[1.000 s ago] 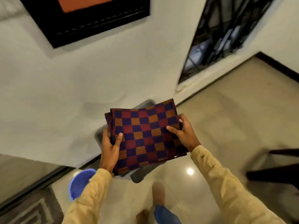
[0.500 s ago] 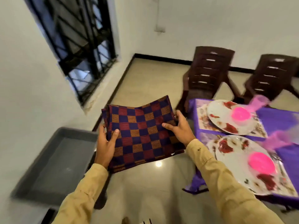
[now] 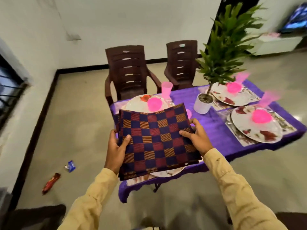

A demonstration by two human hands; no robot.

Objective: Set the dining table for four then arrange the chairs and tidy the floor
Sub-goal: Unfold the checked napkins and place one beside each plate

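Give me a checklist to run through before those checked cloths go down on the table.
1. Both hands on the cloths: ok, left hand and right hand grip opposite edges.
2. Cloths over the table: ok.
3. Four plates out: cannot tell, three clear, the near one mostly hidden.
4. Number of cloths: cannot tell.
5. Floor tidy: not ok, red wrapper and blue wrapper lie there.
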